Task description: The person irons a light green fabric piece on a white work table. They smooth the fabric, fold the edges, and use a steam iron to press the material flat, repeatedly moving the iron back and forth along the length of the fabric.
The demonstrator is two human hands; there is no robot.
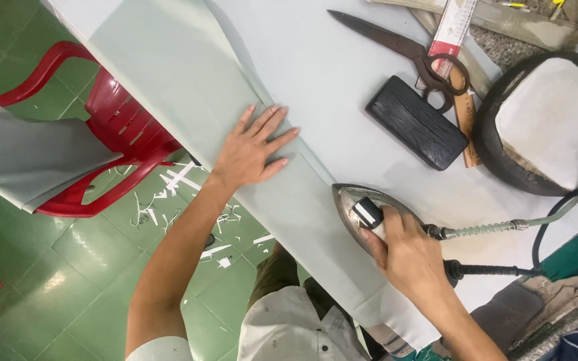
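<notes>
Green floor tiles (28,247) are showing at the left, littered with white scraps near a red chair (112,127) that is carrying a grey cloth (25,157). Beside it, a white table (342,73) is running diagonally across the view. Pale green fabric (188,80) is lying along the table's near edge, folded into a long strip. The left hand (252,150) is lying flat on the fabric, fingers spread and gripping nothing. The right hand (406,257) is clenching the handle of an iron (359,210), whose metal body is sitting on the fabric, tip pointing toward the left hand; the two hands are well apart. A hose (490,229) and a dark cable (556,214) are trailing from the iron to the right. Farther back, black scissors (403,50), a black block (416,122) and a ruler (453,30) are lying on the table, next to a round pad (553,120) with a dark rim.
</notes>
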